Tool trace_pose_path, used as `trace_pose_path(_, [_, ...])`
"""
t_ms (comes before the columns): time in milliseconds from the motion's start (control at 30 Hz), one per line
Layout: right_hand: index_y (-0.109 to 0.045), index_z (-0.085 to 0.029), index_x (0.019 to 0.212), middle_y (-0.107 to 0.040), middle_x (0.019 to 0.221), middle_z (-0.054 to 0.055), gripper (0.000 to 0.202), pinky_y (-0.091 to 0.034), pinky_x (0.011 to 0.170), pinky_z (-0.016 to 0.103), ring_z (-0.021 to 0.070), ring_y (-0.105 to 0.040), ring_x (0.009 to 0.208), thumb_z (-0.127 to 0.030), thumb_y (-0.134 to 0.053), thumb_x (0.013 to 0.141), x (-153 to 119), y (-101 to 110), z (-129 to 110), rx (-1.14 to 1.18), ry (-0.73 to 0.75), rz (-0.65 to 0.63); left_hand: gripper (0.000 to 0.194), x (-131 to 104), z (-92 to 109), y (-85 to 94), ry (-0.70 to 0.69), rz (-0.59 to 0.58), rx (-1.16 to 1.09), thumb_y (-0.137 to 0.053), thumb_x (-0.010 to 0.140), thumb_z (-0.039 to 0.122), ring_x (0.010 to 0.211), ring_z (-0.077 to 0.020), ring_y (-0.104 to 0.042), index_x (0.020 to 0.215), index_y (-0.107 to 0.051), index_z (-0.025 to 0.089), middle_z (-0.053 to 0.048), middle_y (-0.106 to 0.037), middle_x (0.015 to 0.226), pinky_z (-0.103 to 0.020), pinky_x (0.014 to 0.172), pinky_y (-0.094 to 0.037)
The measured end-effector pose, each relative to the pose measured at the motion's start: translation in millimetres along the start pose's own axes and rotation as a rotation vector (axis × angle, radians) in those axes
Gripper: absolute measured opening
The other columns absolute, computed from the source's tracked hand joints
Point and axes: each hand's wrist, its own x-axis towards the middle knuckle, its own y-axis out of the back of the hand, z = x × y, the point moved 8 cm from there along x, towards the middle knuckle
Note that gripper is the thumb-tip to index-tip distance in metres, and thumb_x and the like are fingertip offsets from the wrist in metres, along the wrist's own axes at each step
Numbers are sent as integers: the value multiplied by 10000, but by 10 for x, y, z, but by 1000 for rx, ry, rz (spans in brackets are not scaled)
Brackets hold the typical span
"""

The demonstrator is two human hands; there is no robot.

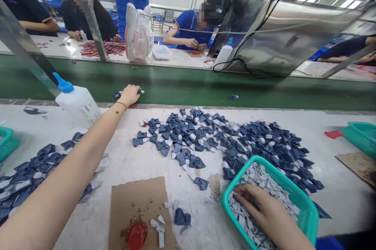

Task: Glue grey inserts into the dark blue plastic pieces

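My left hand [131, 95] reaches out over the green conveyor belt [182, 89], its fingers closed around a small dark blue plastic piece [139, 92] with a pale tip. Another such piece lies beside it on the belt. My right hand [261, 207] dips into a teal basket [313, 222] full of small light grey pieces [266, 181]; its fingers are bent together, and what they pinch is hidden. Many dark blue plastic pieces [188, 128] are heaped on the table between my hands. A sheet of cardboard [126, 199] carries a red cap [137, 234] and several loose grey pieces [160, 226].
A white bottle with a blue nozzle [78, 103] stands beside my left forearm. Another dark blue heap [38, 168] lies at left. More teal baskets [362, 136] sit at the table's sides. Across the belt, people work near a fan [138, 35] and a metal panel [293, 38].
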Motion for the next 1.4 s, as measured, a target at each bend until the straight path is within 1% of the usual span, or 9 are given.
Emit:
trace_pose_path(167, [-722,-250,827,-732,842,87,282,-559,619,356,272,-699,730,-481,-561,817,-12,33,-26,8,-1,67,328,-171,106,128,97,85,-246,-606,914,304,1064,-247,-617,1207,-588,158,-105,-601,1246,-465,882,-535])
trace_pose_path(300, [-734,-258,858,-746,962,87,293,-562,621,355,291,-706,819,-494,-568,805,-118,86,21,30,-77,161,247,-494,349,225,166,101,-556,-605,906,199,892,-183,-689,1131,-606,97,-110,-679,1089,-340,779,-575])
trace_pose_path(467, [-753,-249,874,-765,922,72,333,-592,628,347,310,-715,861,-528,-669,712,-311,102,56,221,-260,285,263,-1211,753,361,208,-62,-886,-679,832,154,733,-157,-723,1079,-627,79,-132,-726,1014,-255,648,-573])
trace_pose_path(633, [-786,-226,805,-769,881,84,348,-628,680,336,327,-716,889,-514,-784,610,-470,-21,-296,499,-315,338,257,-2018,966,474,245,-249,-1118,-677,830,152,705,-155,-726,1081,-655,102,-116,-728,1042,-267,671,-592])
trace_pose_path(833, [-798,-232,846,-737,924,76,253,-628,700,314,243,-710,771,-413,-793,669,-445,-456,-1014,681,-106,127,216,-2906,776,461,421,-288,-1310,-670,845,223,750,-189,-749,1055,-664,172,-78,-737,1030,-262,693,-596])
trace_pose_path(933, [-795,-229,862,-727,891,79,236,-620,639,304,222,-694,720,-394,-785,693,-418,-689,-1246,736,-64,1,229,-3337,637,343,538,-279,-1331,-694,831,247,750,-188,-745,1048,-661,182,-74,-724,1042,-248,675,-588])
trace_pose_path(1033, [-792,-230,833,-723,895,80,182,-608,655,305,217,-687,735,-370,-776,718,-416,-818,-1459,783,-7,-78,244,-3682,649,180,588,-340,-1400,-704,829,276,753,-173,-730,1052,-654,189,-76,-703,1060,-241,675,-574])
trace_pose_path(1200, [-786,-252,800,-708,894,66,72,-570,675,287,204,-667,781,-291,-764,743,-445,-893,-1827,774,120,-132,240,-3950,686,89,604,-337,-1446,-692,844,292,794,-171,-716,1063,-647,207,-68,-671,1088,-250,719,-558])
trace_pose_path(1400, [-776,-256,826,-668,830,41,68,-520,655,297,179,-626,712,-270,-737,771,-478,-1116,-2016,677,173,-224,279,-4112,394,195,697,-160,-1404,-737,801,311,802,-178,-717,1053,-642,236,-30,-655,1049,-245,705,-551])
